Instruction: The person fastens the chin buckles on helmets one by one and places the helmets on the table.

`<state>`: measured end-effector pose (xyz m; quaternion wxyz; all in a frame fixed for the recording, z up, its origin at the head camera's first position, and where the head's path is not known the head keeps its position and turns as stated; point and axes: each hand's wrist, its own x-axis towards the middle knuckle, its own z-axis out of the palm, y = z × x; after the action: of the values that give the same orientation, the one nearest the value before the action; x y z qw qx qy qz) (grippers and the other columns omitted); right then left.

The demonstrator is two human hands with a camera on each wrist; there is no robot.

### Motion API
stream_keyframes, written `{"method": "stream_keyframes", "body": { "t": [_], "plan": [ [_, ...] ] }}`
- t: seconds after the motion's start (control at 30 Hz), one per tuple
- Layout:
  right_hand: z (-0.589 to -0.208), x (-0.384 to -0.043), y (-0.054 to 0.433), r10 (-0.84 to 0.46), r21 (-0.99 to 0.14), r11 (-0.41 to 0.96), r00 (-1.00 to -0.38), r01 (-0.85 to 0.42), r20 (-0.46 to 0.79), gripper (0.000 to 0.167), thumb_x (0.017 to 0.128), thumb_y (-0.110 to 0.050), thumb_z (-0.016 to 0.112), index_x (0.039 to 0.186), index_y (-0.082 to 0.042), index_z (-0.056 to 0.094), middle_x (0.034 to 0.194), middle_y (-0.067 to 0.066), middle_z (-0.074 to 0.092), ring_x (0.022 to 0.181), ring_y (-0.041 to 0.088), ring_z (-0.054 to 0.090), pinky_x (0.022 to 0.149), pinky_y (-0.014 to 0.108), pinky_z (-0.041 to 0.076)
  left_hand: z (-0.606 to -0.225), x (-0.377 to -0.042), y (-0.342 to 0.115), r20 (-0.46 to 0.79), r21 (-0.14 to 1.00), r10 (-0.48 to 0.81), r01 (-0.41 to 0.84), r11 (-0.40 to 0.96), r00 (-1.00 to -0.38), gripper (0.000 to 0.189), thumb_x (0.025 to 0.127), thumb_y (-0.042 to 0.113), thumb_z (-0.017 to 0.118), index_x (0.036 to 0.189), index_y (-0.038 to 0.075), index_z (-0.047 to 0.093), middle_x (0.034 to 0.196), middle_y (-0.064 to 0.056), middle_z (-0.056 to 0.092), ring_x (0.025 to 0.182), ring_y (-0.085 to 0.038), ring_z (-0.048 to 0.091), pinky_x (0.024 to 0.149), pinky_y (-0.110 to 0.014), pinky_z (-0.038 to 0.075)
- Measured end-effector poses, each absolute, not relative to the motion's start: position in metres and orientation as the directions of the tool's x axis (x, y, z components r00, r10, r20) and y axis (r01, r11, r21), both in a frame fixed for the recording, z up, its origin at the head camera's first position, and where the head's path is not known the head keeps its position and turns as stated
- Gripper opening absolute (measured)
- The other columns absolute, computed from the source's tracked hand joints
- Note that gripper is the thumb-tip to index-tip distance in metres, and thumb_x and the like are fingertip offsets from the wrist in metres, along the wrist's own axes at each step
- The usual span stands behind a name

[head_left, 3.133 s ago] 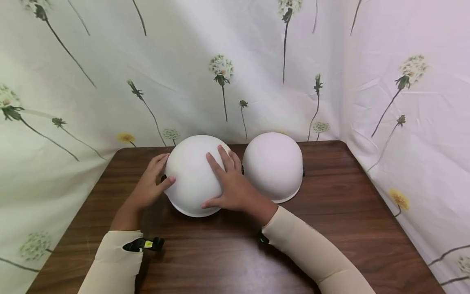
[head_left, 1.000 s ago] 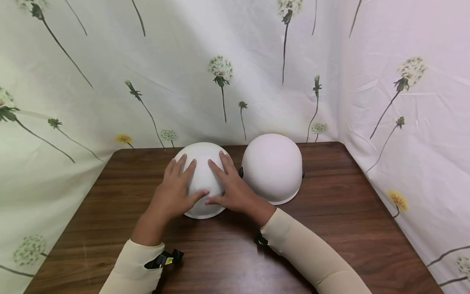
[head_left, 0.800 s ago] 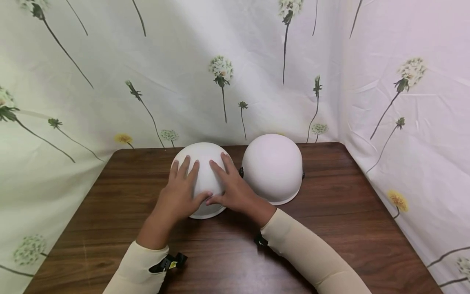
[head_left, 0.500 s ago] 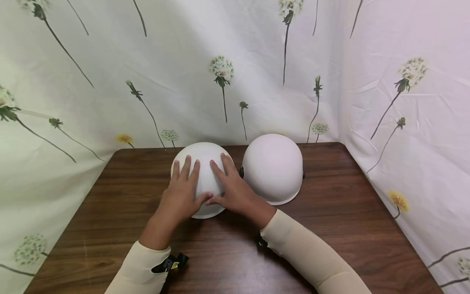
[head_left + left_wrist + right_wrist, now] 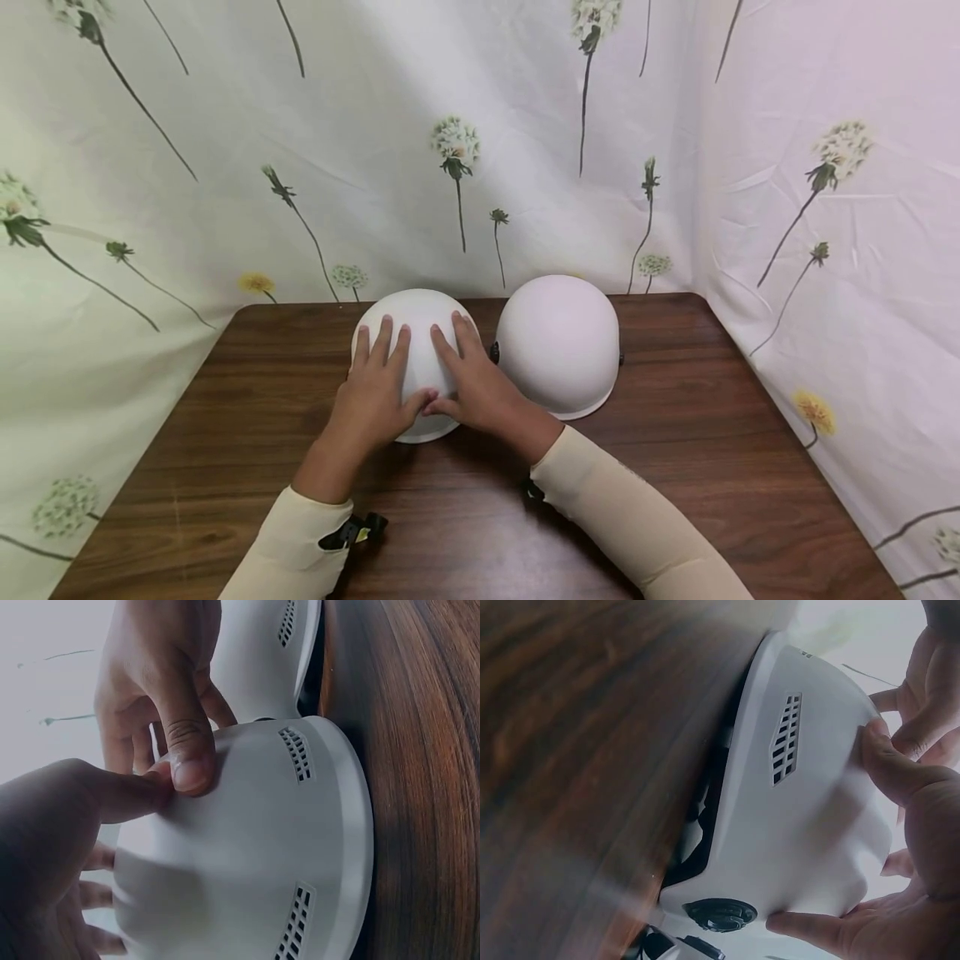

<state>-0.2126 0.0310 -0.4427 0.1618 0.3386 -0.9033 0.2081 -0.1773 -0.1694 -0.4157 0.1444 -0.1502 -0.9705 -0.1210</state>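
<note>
A white helmet [image 5: 420, 310] sits left of centre near the back of the table, dome up. Spread over its upper left is my left hand [image 5: 366, 408], the fingers fairly straight. My right hand [image 5: 486, 390] rests on its right side, likewise fanned out. The thumbs meet on the dome. Slotted vents [image 5: 297, 754] run along the helmet's lower shell [image 5: 247, 817] in the left wrist view. From the right wrist, a round black fitting [image 5: 721, 913] shows low on its side. Its inside is mostly hidden.
A second white helmet [image 5: 558, 342] stands close to the right of the first, with black side fittings. Both are on a dark wood table [image 5: 675, 483]. Behind and beside it hangs a white curtain [image 5: 375, 125] printed with dandelions.
Since the oldest frame, my left hand has moved right from the helmet's left edge onto its dome, thumb to thumb with my right. The helmet sits slightly further right. Lately almost nothing moves.
</note>
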Motion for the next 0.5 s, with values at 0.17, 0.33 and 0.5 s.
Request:
{"method": "stream_keyframes", "body": {
  "t": [0.17, 0.33, 0.5],
  "plan": [
    [-0.4444, -0.2163, 0.0317, -0.542, -0.270, 0.685, -0.721, -0.677, 0.432, 0.117, 0.083, -0.056, 0.085, 0.168, -0.008, 0.022, 0.172, 0.029, 0.008, 0.157, 0.052, 0.014, 0.114, 0.049, 0.045, -0.4165, -0.1813, -0.1685, 0.307, 0.194, 0.244, 0.312, 0.930, -0.920, 0.099, 0.094, 0.052, 0.075, 0.166, 0.003, 0.028, 0.173, -0.024, 0.014, 0.157, -0.054, 0.009, 0.089, -0.079, 0.048],
    [-0.4454, -0.2201, 0.0304, -0.536, -0.284, 0.683, -0.726, -0.673, 0.430, 0.117, 0.083, -0.056, 0.085, 0.168, -0.009, 0.021, 0.173, 0.028, 0.006, 0.158, 0.051, 0.012, 0.115, 0.051, 0.044, -0.4162, -0.1841, -0.1696, 0.306, 0.188, 0.240, 0.306, 0.933, -0.921, 0.099, 0.094, 0.053, 0.074, 0.166, 0.004, 0.027, 0.174, -0.023, 0.014, 0.158, -0.053, 0.009, 0.089, -0.078, 0.048],
    [-0.4447, -0.2214, 0.0312, -0.542, -0.334, 0.668, -0.742, -0.665, 0.394, 0.117, 0.084, -0.053, 0.086, 0.169, -0.012, 0.019, 0.174, 0.024, 0.002, 0.160, 0.047, 0.007, 0.117, 0.051, 0.041, -0.4140, -0.1845, -0.1706, 0.292, 0.194, 0.235, 0.298, 0.935, -0.927, 0.099, 0.094, 0.052, 0.075, 0.166, 0.004, 0.027, 0.174, -0.023, 0.014, 0.158, -0.053, 0.009, 0.090, -0.078, 0.048]
  ]
}}
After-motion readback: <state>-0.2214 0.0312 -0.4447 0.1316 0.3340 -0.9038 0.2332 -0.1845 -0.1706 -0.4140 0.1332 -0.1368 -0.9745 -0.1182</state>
